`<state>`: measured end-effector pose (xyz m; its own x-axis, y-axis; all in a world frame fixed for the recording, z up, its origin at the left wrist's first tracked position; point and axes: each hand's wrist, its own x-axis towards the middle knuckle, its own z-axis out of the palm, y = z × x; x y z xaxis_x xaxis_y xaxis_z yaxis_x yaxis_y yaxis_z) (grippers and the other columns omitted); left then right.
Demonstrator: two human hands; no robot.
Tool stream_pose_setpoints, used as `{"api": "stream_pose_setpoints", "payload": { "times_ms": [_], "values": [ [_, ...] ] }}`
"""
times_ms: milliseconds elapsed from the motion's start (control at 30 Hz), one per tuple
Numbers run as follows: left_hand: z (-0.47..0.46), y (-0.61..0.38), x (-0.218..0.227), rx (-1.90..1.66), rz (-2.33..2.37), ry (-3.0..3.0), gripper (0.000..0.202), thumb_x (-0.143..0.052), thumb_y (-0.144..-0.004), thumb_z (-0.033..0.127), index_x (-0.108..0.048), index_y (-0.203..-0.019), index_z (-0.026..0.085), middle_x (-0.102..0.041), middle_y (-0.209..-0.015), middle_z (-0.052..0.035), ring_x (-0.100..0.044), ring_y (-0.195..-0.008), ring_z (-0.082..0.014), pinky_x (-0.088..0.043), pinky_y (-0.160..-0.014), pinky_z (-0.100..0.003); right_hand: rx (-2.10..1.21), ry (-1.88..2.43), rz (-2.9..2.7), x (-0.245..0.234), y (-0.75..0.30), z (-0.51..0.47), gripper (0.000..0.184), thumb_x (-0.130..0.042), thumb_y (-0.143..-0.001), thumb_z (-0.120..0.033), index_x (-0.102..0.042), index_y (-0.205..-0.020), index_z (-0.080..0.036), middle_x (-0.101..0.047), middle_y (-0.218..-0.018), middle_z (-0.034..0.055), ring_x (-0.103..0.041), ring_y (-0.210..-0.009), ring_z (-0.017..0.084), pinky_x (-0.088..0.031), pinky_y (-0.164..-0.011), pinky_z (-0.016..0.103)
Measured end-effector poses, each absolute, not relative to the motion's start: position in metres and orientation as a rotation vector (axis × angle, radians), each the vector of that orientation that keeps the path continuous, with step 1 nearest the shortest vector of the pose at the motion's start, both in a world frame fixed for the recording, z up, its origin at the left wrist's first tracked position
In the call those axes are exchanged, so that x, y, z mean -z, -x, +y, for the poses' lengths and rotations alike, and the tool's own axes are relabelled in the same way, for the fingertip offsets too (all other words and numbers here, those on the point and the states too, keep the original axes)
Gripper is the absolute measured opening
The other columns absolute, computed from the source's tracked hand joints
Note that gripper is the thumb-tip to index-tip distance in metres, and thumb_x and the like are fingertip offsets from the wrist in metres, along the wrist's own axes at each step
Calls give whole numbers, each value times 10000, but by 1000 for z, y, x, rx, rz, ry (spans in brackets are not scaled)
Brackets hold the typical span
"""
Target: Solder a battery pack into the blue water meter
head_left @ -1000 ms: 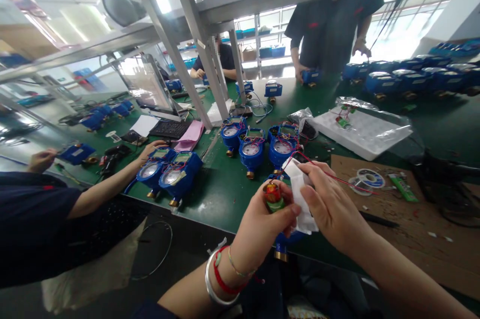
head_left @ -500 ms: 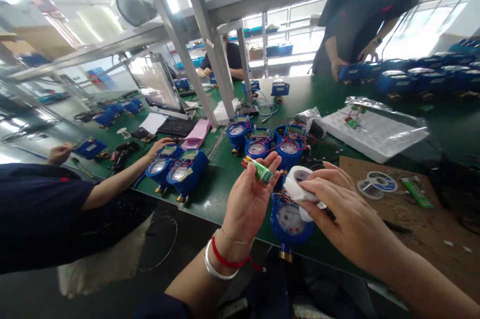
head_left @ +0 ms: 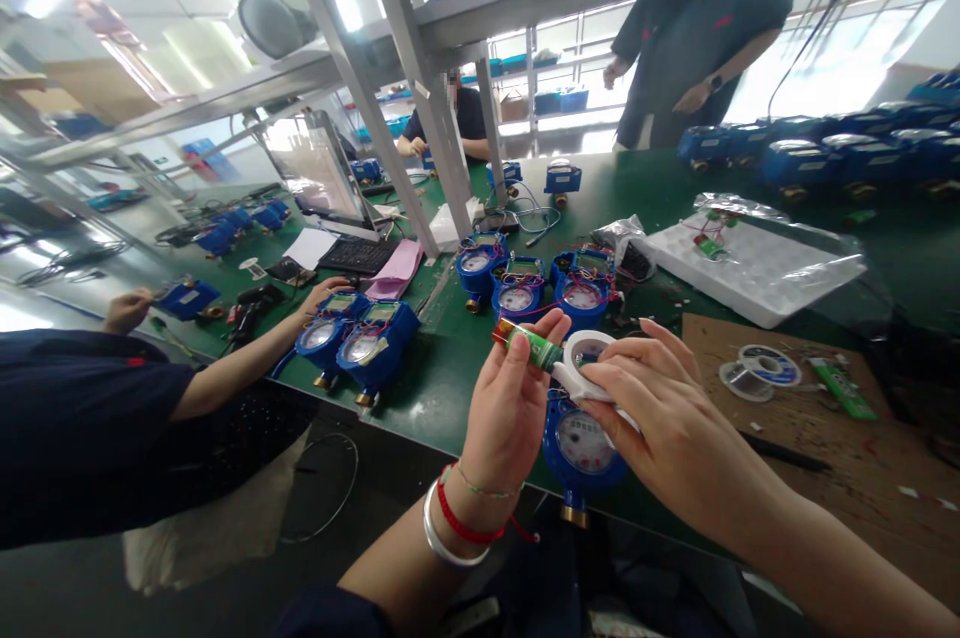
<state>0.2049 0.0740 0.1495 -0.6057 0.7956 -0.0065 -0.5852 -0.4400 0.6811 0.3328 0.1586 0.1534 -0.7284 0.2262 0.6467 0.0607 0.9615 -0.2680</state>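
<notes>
Over the blue meter [head_left: 583, 453], a thin hold to watch

With my left hand [head_left: 501, 413] palm-up, I have the green battery [head_left: 538, 348] lying across the fingers, thumb pressed on its side, the red end sticking out to the left. My right hand [head_left: 667, 408] grasps the white roll [head_left: 574, 381], fingers curled at the rim. Both things are raised above the worktop [head_left: 442, 378], very close together; from this angle I can't tell whether the roll's left edge touches the battery's green end or only overlaps it in view.

That's my first worry: if the two are stuck together, a tug from the right could twist the battery under that one thumb or pull it loose. Dropped, it would probably hit the dial [head_left: 589, 436] just below, or roll off the near edge. Reaching too far forward, I might snag the wired meters [head_left: 517, 298] beyond. Should the roll slip rightward, any sticky face could pick up scraps [head_left: 908, 492] from the cardboard [head_left: 847, 433].
</notes>
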Motion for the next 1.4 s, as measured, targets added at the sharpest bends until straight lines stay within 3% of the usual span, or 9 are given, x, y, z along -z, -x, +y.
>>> {"api": "stream_pose_setpoints", "payload": {
  "times_ms": [167,333,500,600,767,933,1100,1400],
  "values": [
    [71,-205,-151,-2045,803,-409,218,-646,-888,332,-675,-983,138,-688,-1215,-119,-612,-1205,-238,-423,-1065,-365,-257,227,-2369,-153,-334,162,94,-575,-936,-210,-580,-1010,-152,-650,-989,71,-552,-1001,207,-287,-1134,533],
    [69,-201,-146,-2022,895,-380,280,-736,-815,327,-711,-1025,143,-718,-961,-32,-657,-869,-104,-493,-824,-206,-195,258,-2380,-153,-334,164,127,-577,-935,-225,-601,-1027,-140,-659,-978,81,-557,-1024,223,-284,-1142,529],
    [69,-199,-143,-1966,956,-390,341,-750,-803,303,-679,-1101,153,-695,-958,-29,-629,-816,-93,-489,-778,-204,-110,273,-2367,-154,-335,164,156,-559,-945,-241,-605,-1037,-124,-661,-977,94,-554,-1008,235,-294,-1130,535],
    [68,-201,-141,-1956,1080,-450,308,-711,-837,333,-663,-1092,168,-682,-980,-25,-616,-834,-102,-481,-787,-212,-70,280,-2387,-153,-335,163,157,-538,-953,-238,-616,-1027,-123,-660,-953,91,-555,-1005,240,-276,-1137,543],
    [63,-204,-144,-1875,1259,-656,355,-690,-850,330,-611,-1168,192,-663,-1099,-44,-602,-1001,-153,-448,-936,-255,-102,271,-2459,-149,-332,162,155,-536,-956,-231,-637,-1030,-139,-663,-944,72,-557,-1020,236,-249,-1148,556],
    [63,-206,-143,-1858,1315,-674,342,-723,-815,296,-612,-1121,192,-665,-1057,-34,-609,-964,-158,-454,-918,-261,-137,289,-2472,-146,-330,163,194,-499,-978,-277,-626,-1011,-134,-652,-960,83,-554,-1016,239,-270,-1137,550],
    [65,-211,-141,-1853,1346,-675,421,-709,-828,291,-573,-1218,207,-636,-1222,-56,-577,-1140,-186,-420,-998,-270,-149,324,-2459,-149,-331,164,156,-495,-970,-234,-619,-927,-151,-638,-898,67,-553,-979,222,-298,-1120,517],
    [65,-220,-142,-1860,1526,-616,588,-753,-782,285,-533,-1326,247,-661,-1203,-45,-616,-1104,-174,-458,-949,-237,-297,395,-2315,-150,-331,163,107,-510,-927,-180,-559,-832,-186,-666,-847,37,-569,-976,203,-340,-1075,452]
  ]
}}
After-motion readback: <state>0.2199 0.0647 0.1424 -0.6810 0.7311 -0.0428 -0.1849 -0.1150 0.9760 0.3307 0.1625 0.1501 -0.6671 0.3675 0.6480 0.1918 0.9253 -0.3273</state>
